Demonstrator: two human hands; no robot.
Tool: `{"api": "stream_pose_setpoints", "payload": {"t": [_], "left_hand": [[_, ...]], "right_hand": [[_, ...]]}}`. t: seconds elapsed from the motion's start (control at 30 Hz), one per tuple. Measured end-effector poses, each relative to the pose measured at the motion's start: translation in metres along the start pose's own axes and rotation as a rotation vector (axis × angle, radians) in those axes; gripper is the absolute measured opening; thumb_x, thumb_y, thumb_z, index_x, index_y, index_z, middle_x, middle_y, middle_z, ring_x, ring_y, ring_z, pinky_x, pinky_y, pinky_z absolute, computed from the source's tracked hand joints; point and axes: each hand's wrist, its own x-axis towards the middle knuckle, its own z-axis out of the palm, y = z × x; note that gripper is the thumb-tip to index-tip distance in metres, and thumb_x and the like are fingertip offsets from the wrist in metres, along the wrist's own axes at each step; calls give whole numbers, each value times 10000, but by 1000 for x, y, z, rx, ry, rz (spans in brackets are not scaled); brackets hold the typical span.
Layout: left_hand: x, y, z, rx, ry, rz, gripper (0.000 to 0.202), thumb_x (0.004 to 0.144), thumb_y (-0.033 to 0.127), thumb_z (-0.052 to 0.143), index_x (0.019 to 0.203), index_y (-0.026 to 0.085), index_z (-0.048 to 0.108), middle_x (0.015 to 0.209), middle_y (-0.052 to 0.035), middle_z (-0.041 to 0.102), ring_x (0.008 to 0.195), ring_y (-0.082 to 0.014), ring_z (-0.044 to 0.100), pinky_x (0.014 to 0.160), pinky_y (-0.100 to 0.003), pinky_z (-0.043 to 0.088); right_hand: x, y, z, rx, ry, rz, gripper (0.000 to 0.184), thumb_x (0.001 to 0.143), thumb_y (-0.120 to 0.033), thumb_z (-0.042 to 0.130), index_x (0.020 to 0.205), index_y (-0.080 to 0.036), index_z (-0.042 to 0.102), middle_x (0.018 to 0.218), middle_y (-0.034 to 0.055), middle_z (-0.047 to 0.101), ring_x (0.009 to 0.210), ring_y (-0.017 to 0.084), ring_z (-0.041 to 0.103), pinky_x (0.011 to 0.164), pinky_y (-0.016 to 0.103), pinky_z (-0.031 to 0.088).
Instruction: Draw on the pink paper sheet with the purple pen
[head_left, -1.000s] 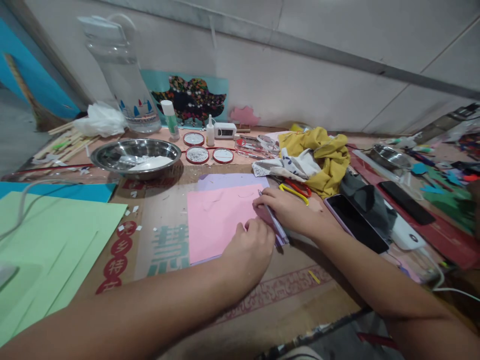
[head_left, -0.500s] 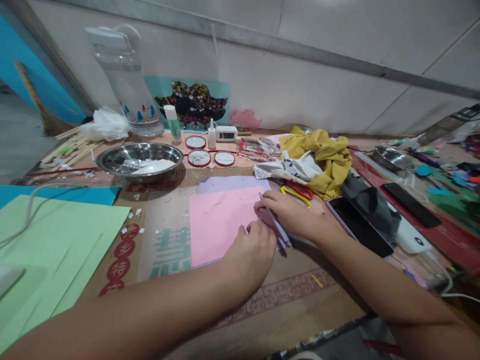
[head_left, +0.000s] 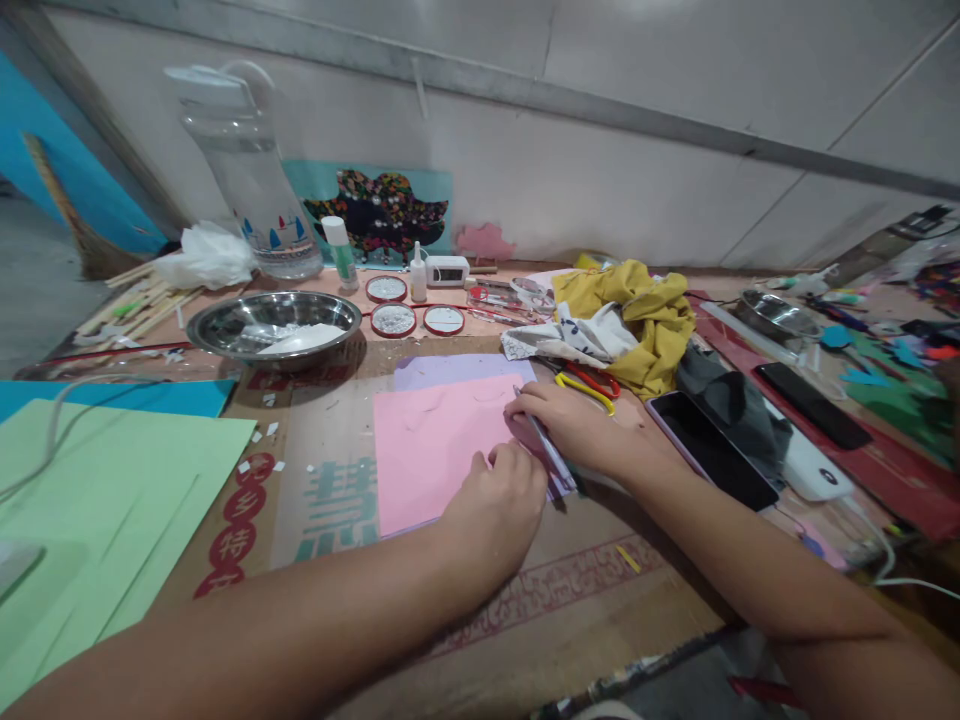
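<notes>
Hardly anything has shifted since a second ago: both hands stay where they were on the square pink paper sheet (head_left: 435,440), which lies flat on the printed brown cardboard (head_left: 330,430) over a pale lilac paper sheet (head_left: 450,368). The right hand (head_left: 577,425) grips a slim lilac pen (head_left: 544,445), its tip on the pink sheet's far right corner. The left hand (head_left: 499,500) is curled into a loose fist, resting on the sheet's right edge. Yellow-handled scissors (head_left: 585,388) lie just beyond the right hand, a crumpled yellow cloth (head_left: 652,310) behind them. A round steel bowl (head_left: 274,325) stands further left.
</notes>
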Motion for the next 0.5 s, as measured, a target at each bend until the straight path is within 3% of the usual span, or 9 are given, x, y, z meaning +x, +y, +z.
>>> {"api": "stream_pose_setpoints", "payload": {"t": [0.2, 0.3, 0.5], "left_hand": [[0, 0, -2, -10, -48, 21, 323, 944, 203, 474, 1199, 62, 613, 1106, -193, 646, 933, -290, 602, 721, -420, 549], [0, 1, -2, 3, -42, -7, 346, 969, 236, 444, 1217, 58, 608, 1173, -224, 632, 952, -295, 608, 730, -424, 549], [1, 3, 2, 23, -50, 24, 387, 951, 242, 466, 1263, 56, 601, 1167, -215, 636, 949, -298, 611, 729, -435, 555]], "right_hand": [[1, 0, -3, 44, -37, 12, 211, 918, -74, 511, 1012, -172, 673, 976, 80, 635, 892, 187, 583, 777, 291, 435], [0, -1, -4, 5, 25, 76, 237, 920, -65, 481, 1033, -154, 669, 998, 105, 638, 913, 210, 583, 801, 327, 441], [-2, 0, 2, 189, 34, 52, 142, 911, -133, 549, 972, -190, 663, 950, 56, 652, 867, 178, 605, 779, 297, 466]]}}
